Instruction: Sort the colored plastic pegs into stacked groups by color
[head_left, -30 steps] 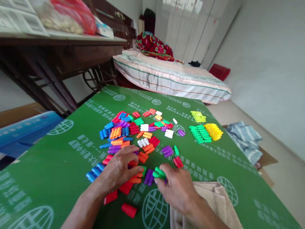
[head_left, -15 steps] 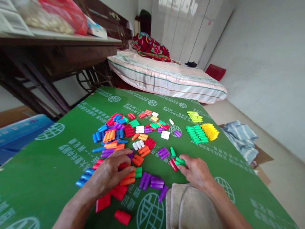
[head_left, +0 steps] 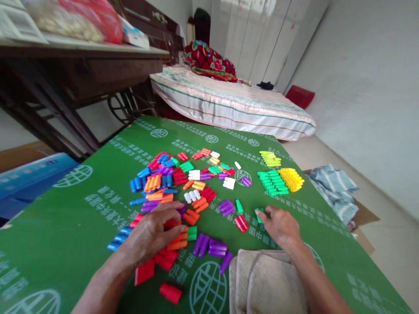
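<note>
A heap of small coloured plastic pieces (head_left: 178,183) lies on the green board (head_left: 81,218). My left hand (head_left: 153,233) rests on the near side of the heap, fingers curled over orange and red pieces. My right hand (head_left: 278,224) is closed on green pieces (head_left: 260,213), to the right of the heap. Sorted rows lie at the far right: green pieces (head_left: 273,182), yellow pieces (head_left: 292,179) and lime pieces (head_left: 271,158). A single green piece (head_left: 239,206) and red pieces (head_left: 241,223) lie just left of my right hand.
A folded beige towel (head_left: 265,283) lies at the near edge under my right forearm. A dark wooden table (head_left: 81,65) stands at the back left, a bed (head_left: 229,104) behind the board. A blue box (head_left: 29,179) sits left, striped cloth (head_left: 337,187) on the floor right.
My right hand picked up green pieces near the purple ones and carried them right, toward the sorted green row. My left hand stayed on the heap.
</note>
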`<state>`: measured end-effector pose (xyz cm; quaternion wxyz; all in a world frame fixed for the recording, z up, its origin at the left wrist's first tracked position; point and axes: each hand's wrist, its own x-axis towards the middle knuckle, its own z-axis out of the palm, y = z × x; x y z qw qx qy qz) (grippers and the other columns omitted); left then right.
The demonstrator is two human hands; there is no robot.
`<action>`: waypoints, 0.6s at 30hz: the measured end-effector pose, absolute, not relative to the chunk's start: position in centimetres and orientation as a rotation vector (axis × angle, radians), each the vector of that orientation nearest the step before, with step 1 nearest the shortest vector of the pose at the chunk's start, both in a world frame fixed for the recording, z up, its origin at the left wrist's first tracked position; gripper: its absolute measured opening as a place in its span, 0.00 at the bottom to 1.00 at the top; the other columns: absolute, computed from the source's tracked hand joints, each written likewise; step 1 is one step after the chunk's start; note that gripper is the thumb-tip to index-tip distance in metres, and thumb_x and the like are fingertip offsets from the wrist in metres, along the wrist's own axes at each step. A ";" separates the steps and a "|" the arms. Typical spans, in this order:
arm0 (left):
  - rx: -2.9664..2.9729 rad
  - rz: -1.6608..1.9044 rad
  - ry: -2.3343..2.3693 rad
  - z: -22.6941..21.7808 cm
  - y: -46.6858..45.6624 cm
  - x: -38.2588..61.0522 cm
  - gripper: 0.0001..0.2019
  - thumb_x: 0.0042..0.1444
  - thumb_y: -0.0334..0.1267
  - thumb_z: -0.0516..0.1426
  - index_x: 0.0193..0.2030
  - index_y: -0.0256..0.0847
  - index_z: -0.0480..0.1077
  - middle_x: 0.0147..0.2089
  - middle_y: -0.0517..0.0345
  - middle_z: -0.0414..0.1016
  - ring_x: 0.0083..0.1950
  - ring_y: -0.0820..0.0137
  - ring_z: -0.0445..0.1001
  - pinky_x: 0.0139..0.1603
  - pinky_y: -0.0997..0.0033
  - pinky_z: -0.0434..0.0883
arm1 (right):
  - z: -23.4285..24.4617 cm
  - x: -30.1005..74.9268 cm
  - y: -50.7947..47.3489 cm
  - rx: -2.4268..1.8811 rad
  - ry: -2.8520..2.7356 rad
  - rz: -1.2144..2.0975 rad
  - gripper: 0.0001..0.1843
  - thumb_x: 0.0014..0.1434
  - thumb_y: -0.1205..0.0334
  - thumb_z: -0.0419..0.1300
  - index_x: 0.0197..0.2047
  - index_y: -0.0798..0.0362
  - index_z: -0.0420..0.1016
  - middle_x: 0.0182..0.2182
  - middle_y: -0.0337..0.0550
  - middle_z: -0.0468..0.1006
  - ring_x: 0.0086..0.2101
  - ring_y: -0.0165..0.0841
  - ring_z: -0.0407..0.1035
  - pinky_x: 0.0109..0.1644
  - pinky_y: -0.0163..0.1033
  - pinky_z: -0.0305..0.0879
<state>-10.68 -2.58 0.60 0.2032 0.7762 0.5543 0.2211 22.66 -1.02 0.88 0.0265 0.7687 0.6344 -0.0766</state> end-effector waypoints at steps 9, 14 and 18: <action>2.135 0.580 1.543 0.9 -2.7 -10.5 0.14 0.54 0.50 0.54 0.27 0.43 0.68 0.55 0.52 0.72 0.57 0.60 0.69 0.50 0.68 0.70 | 0.9 25.6 -0.9 1.916 2.449 -0.231 0.23 0.60 0.68 0.49 0.56 0.42 0.70 0.44 0.39 0.79 0.40 0.33 0.74 0.42 0.36 0.66; 2.137 0.545 1.542 1.2 -2.7 -10.4 0.14 0.55 0.50 0.53 0.28 0.43 0.68 0.56 0.51 0.71 0.59 0.61 0.67 0.54 0.67 0.68 | 1.1 25.7 -0.5 1.626 2.486 -0.228 0.28 0.57 0.73 0.48 0.57 0.42 0.69 0.50 0.42 0.76 0.46 0.34 0.72 0.49 0.37 0.65; 2.107 0.545 1.548 1.3 -2.8 -10.4 0.14 0.55 0.51 0.53 0.28 0.43 0.68 0.56 0.52 0.71 0.57 0.62 0.69 0.51 0.68 0.69 | 1.7 25.3 -0.5 1.581 2.447 -0.257 0.26 0.56 0.71 0.51 0.56 0.45 0.70 0.51 0.43 0.75 0.48 0.37 0.71 0.50 0.39 0.65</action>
